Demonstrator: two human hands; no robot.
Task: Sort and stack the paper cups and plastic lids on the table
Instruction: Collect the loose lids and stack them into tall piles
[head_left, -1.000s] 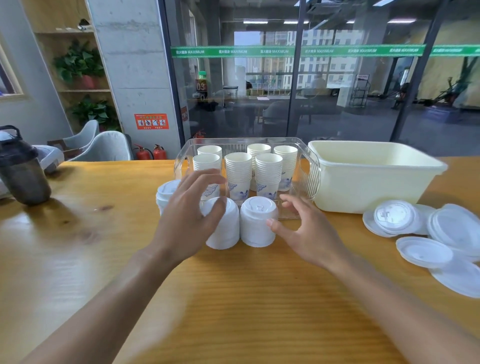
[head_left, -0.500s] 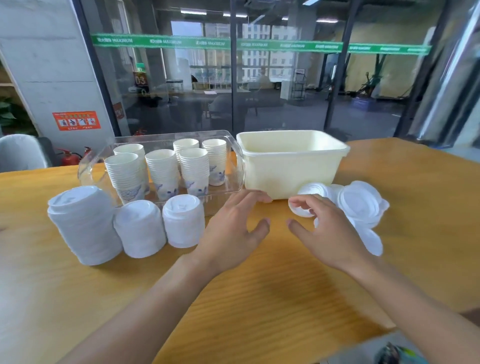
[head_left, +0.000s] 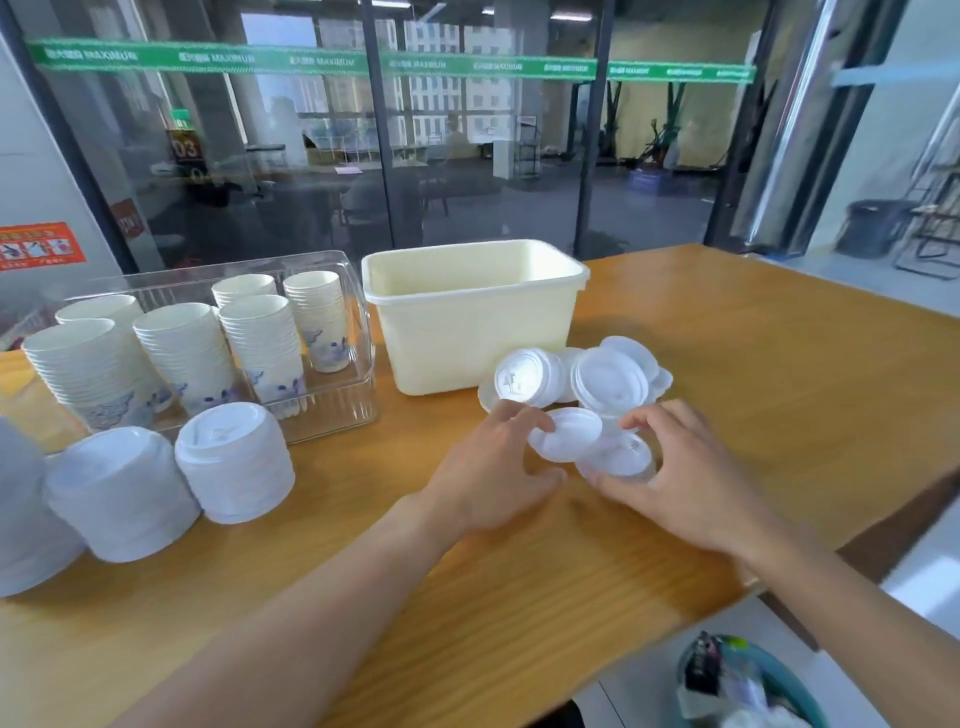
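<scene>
Gathering loose lids in front of the cream bin.

Left hand (head_left: 496, 470) pinches a flat lid (head_left: 566, 434) at its edge; right hand (head_left: 685, 470) curls round a second lid (head_left: 615, 457) touching it, likely to nest them. More loose lids (head_left: 571, 376) lie just beyond the fingers, against the bin (head_left: 470, 332). Finished lid stacks (head_left: 236, 460) stand well off the left hand, before the clear tray (head_left: 358, 332) of stacked cups (head_left: 262, 345).

Wooden table (head_left: 727, 353) bearing, left to right, a clear bin (head_left: 337, 415) holding stacked paper cups (head_left: 262, 343), three stacks of lids (head_left: 234, 462) in front of it, a cream tub (head_left: 467, 322), and loose lids (head_left: 613, 382) just beside the tub.
</scene>
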